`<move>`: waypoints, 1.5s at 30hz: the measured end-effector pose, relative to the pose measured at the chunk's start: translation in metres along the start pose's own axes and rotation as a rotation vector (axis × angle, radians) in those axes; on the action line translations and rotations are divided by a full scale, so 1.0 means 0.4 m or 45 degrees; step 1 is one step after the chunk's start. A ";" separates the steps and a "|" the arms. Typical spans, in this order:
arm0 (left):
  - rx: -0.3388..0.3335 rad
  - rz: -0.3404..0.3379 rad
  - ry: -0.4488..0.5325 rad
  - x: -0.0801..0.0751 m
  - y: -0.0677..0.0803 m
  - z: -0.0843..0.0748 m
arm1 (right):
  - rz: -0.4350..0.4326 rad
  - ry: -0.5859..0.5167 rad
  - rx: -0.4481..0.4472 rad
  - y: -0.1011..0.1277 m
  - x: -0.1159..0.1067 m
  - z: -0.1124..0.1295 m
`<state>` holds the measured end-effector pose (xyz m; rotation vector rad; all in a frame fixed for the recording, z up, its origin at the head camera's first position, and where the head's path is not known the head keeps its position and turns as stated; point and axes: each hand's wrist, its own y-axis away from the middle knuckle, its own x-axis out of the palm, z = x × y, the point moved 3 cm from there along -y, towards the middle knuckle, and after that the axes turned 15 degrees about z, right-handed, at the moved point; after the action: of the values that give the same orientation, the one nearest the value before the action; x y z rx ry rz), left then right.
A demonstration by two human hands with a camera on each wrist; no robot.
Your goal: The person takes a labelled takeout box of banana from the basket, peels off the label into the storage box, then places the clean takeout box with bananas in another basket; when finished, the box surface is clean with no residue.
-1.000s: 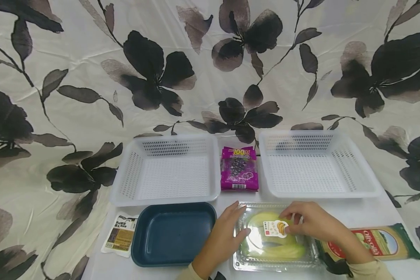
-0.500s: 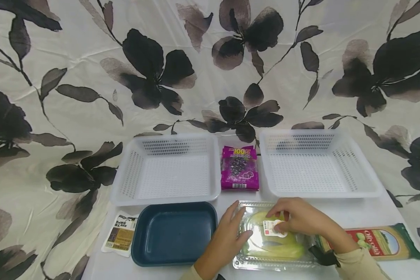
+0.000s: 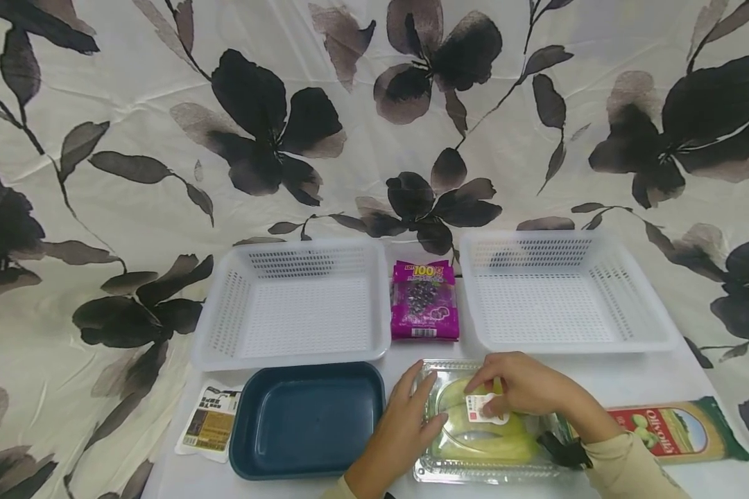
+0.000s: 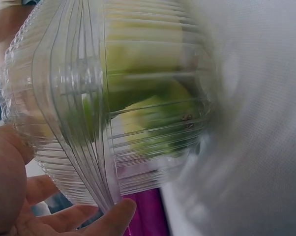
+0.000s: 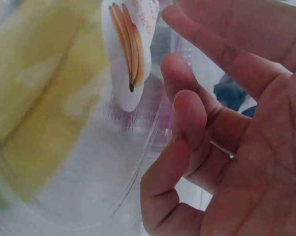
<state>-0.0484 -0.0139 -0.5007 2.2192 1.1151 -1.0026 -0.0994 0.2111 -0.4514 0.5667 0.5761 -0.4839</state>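
Note:
A clear plastic clamshell box [image 3: 449,470] with yellow-green bananas [image 3: 493,443] inside lies at the front of the table. My left hand [image 3: 402,423] rests along its left side, fingers fairly straight; in the left wrist view the fingers [image 4: 113,216] touch the rim. Over the lid is my right hand [image 3: 527,384], fingers loosely bent, with the thumb on a white label [image 3: 478,409]. The right wrist view shows the label's banana picture [image 5: 131,49] beside the fingertips, and nothing is gripped in those fingers.
Two white perforated baskets [image 3: 312,357] [image 3: 574,346] stand behind, a purple candy bag [image 3: 424,305] between them. A dark blue tray [image 3: 308,471] and a small white-and-brown packet [image 3: 209,423] lie left. At right is an Olivoila pack [image 3: 680,430].
My right hand has moved left across the lid, from the label's right edge onto the label. The left hand stays at the box's side. The head view has shifted slightly.

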 end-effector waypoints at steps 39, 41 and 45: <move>0.018 -0.010 -0.003 -0.003 0.000 -0.005 | -0.282 -0.051 0.437 -0.048 0.037 0.033; 0.015 -0.009 0.001 -0.003 0.000 -0.004 | -0.281 -0.050 0.453 -0.049 0.038 0.035; 0.010 -0.012 -0.006 -0.002 -0.002 -0.005 | -0.292 -0.039 0.495 -0.053 0.040 0.040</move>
<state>-0.0484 -0.0125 -0.4990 2.2182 1.1228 -1.0172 -0.0937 0.1815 -0.4579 0.8654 0.5224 -0.8301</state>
